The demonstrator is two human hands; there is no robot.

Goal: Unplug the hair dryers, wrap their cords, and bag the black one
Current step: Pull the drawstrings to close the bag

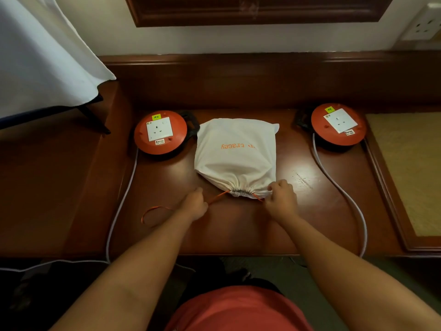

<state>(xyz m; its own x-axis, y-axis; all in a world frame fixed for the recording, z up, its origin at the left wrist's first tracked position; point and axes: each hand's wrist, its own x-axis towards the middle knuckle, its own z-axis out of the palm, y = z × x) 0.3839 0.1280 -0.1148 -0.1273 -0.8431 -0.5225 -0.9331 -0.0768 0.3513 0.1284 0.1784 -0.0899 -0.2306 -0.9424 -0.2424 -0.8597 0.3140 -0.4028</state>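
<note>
My hands pull the bag's drawstring tight on the desk.
The bag lies just beyond my fingers, long axis running away from me, gathered mouth toward me. My left hand and right hand each pinch a cord end beside the mouth.

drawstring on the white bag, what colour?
Orange, matching the bag's lettering. Clearest in the head view, where the drawstring runs from the cinched mouth of the bag.

Head view looks steeply down, close over the desk
</note>
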